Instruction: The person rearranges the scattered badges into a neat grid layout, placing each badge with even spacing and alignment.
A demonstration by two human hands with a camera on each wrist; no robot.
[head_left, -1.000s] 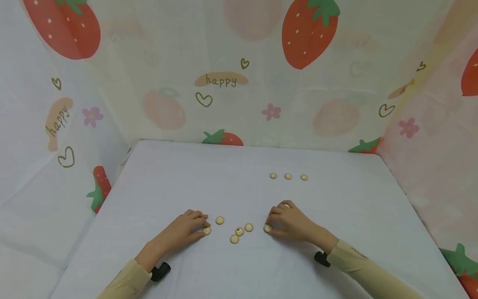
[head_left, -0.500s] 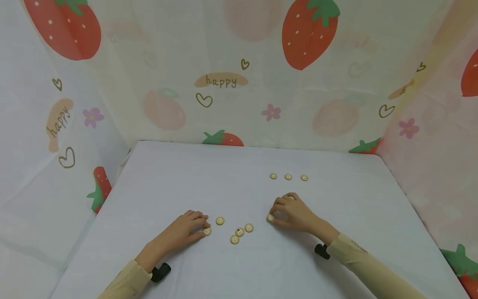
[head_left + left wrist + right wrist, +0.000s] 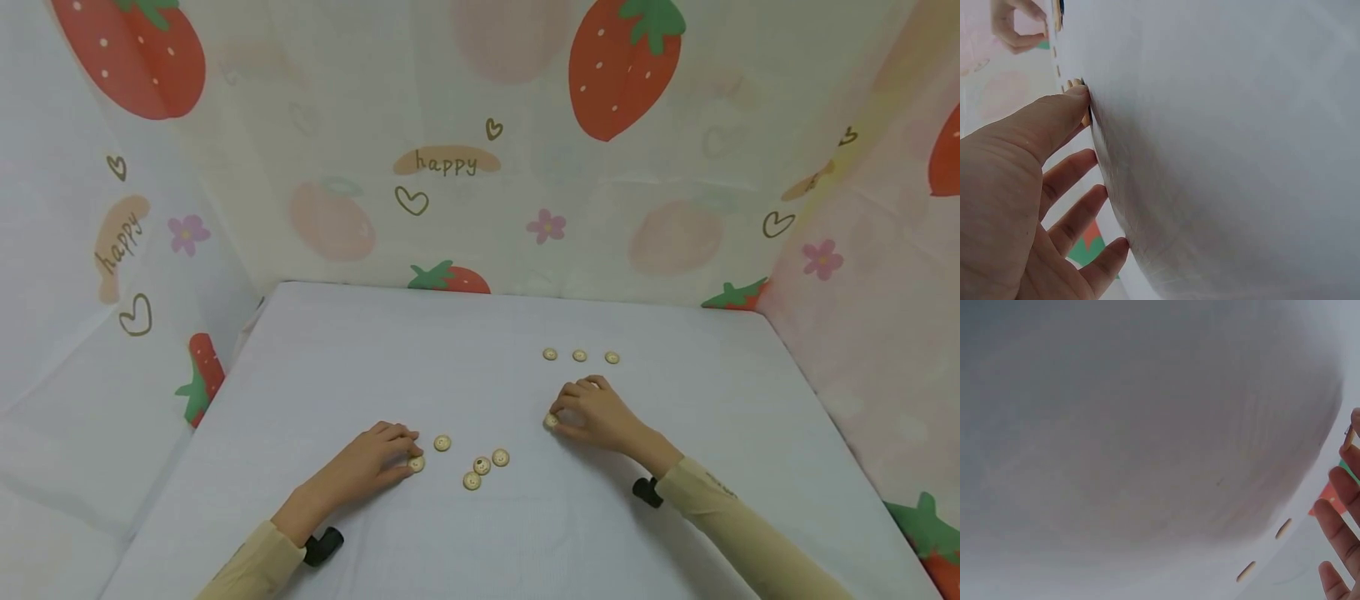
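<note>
I count nine buttons on the white tablecloth (image 3: 360, 350), all round and pale tan with a raised rim; the holes in their centres are too small for me to number. The right-hand button (image 3: 551, 422) is at the fingertips in front of the back row (image 3: 580, 355) of three. The left-hand button (image 3: 416, 464) lies at the other fingertips, with a single button (image 3: 442, 442) just beyond it. Between the hands, a spotted button (image 3: 482, 466) bears a dark mark, close to a lower button (image 3: 472, 481) and a right-side button (image 3: 500, 457).

My right hand (image 3: 592, 412) arches palm down, thumb and forefinger pinching its button; I cannot tell whether that one touches the cloth. My left hand (image 3: 375, 457) reaches in low, its button gripped between thumb and forefinger.

From the left wrist I see what the head view hides: the remaining three fingers fanned apart, tips down by the cloth. The right wrist shows its button tilted between the tips, and two edge-on buttons (image 3: 1283, 529) as thin slivers. Only the head view gives me every button face up.
</note>
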